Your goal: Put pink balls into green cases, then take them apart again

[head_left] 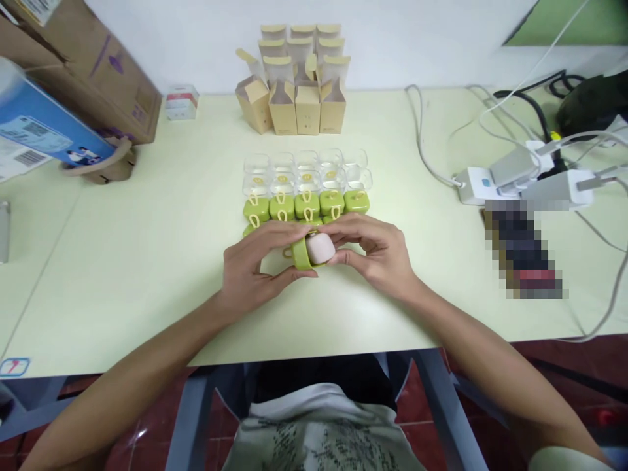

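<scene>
A small glossy green case [301, 254] with a loop on its left side is between my two hands, above the front of the table. My left hand [248, 271] grips it from the left, thumb below and fingers above. A pale pinkish, rounded block [320, 248] sits at the case's open right side. The fingertips and thumb of my right hand [385, 255] close around this block. Just beyond my hands, several green cases [356, 201] with yellow loops stand in rows, the nearest partly hidden by my fingers. Behind them are clear plastic covers [307, 182], some with yellow emblems.
Open kraft boxes [308, 111] stand against the wall. A small white and red box [182, 103], a large carton [112, 72] and a blue roll [46, 118] are at left. A power strip [483, 186] with chargers and cables lies right, near a pixelated dark object [523, 248].
</scene>
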The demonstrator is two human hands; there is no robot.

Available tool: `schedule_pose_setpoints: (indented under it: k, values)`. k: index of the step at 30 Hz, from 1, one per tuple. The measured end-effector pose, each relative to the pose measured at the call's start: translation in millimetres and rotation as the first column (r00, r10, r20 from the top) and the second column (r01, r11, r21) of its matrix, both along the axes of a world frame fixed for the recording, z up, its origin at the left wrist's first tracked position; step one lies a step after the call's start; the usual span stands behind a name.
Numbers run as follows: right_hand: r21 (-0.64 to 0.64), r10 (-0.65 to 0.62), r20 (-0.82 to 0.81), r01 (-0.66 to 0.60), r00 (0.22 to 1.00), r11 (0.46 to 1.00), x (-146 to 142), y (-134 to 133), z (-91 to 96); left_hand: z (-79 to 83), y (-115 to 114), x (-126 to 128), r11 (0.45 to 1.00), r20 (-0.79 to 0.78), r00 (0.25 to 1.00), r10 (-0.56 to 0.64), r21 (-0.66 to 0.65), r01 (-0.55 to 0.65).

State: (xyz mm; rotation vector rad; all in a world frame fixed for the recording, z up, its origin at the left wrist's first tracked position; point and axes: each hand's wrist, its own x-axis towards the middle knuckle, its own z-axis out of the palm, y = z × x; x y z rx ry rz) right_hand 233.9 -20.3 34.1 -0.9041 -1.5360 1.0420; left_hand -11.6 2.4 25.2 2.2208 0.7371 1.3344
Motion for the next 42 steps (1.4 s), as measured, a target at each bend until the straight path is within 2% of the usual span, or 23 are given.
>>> schedule_pose_setpoints:
  k: [6,10,14,17,21,24,26,29,32,42]
  values:
    - [-0.153,0.083,-0.239,-0.122,0.967,0.981,-4,3,-9.1,-10.8,-3,4,0.995,0.06,0.996,0.069,0.064,-0.073]
    - [-0.236,0.146,-0.293,-0.219,0.945,0.947,-5,3,-10.1,-15.8,-5,8,0.974,0.047,0.988,0.146,0.167,-0.152]
    - [-0.275,0.219,-0.328,-0.314,0.919,0.909,-10,-2,-8.8,-16.7,-4,11,0.953,0.131,0.976,0.171,0.231,-0.198]
    - [-0.202,0.237,-0.295,-0.303,0.926,0.931,-12,-6,-9.9,-16.0,-2,11,0.964,0.111,0.98,0.166,0.192,-0.185]
    - [-0.094,0.14,-0.157,-0.156,0.978,0.983,-10,-7,-9.8,-10.2,2,10,0.974,0.01,0.996,0.089,0.209,-0.089]
    - [-0.021,0.107,-0.105,-0.11,0.989,0.994,-7,-7,-9.0,-3.3,2,11,0.967,-0.015,0.996,0.093,0.24,-0.087]
    - [0.045,0.092,-0.055,-0.09,0.994,0.995,-8,-7,-9.1,0.4,0,13,0.978,-0.005,0.998,0.069,0.198,-0.067]
    - [0.178,0.021,0.069,-0.033,0.997,0.983,-9,-8,-9.1,3.2,-3,14,0.991,0.012,1.0,0.018,0.135,-0.02]
    - [0.292,-0.072,0.154,0.025,0.985,0.956,-9,-9,-8.2,3.5,-4,13,0.985,0.015,1.0,0.012,0.172,-0.014]
    - [0.474,-0.245,0.201,0.124,0.949,0.872,-14,-12,-9.6,0.2,-2,12,0.984,0.006,0.998,0.055,0.167,-0.055]
